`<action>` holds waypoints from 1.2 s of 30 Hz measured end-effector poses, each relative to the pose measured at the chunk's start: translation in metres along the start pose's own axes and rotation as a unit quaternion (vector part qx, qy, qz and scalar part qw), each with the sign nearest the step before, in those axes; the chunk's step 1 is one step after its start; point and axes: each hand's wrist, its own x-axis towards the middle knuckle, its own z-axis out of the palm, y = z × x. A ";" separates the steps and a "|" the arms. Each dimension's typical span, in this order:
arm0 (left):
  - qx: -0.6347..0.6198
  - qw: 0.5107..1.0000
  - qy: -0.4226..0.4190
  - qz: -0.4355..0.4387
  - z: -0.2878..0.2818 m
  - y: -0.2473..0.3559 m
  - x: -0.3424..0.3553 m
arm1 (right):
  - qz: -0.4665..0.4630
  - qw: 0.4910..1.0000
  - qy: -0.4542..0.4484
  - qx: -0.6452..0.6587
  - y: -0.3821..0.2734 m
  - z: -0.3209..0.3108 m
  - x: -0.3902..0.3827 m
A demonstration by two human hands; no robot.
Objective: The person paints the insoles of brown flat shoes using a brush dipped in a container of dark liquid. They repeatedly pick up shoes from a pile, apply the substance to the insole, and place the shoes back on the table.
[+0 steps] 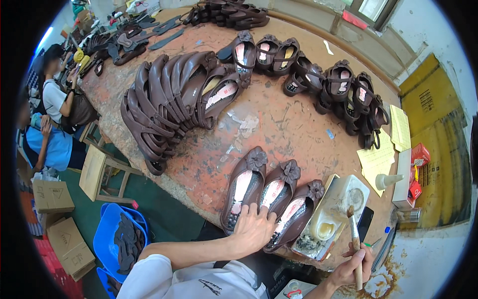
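Three dark brown shoes with flower trims stand side by side at the table's near edge: a left shoe point(230, 202), a middle shoe point(276, 185) and a right shoe point(298, 212). My left hand point(253, 231) lies over the heel end of the middle shoe, its fingers bent down onto it; the fingertips are partly hidden. In my right hand point(351, 266) is a brush point(354, 234) with a wooden handle, bristles upward. Its bristles are beside a white, glue-stained plastic container point(351, 182). A round hollow in that container holds pale yellowish glue point(326, 230).
A packed row of brown shoes point(174, 94) stands left of centre on the worn table point(294, 127). More strapped shoes point(341, 82) curve along the far right. Yellow papers point(378, 162) and a dark phone point(366, 222) lie right. Blue tubs point(107, 231) and two people point(52, 94) are left.
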 end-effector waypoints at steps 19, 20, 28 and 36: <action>0.046 0.936 0.278 -0.212 -0.154 -0.236 0.385 | -0.103 0.991 -0.040 -0.069 -0.055 0.029 0.031; 0.090 0.940 0.262 -0.201 -0.155 -0.228 0.373 | -0.095 0.992 -0.035 -0.074 -0.055 0.029 0.029; 0.345 0.857 0.173 -0.342 -0.166 -0.284 0.168 | -0.106 0.989 -0.090 -0.058 -0.037 0.026 0.025; 0.254 0.908 0.223 -0.248 -0.214 -0.286 0.161 | -0.224 0.972 -0.030 -0.058 -0.032 0.010 0.018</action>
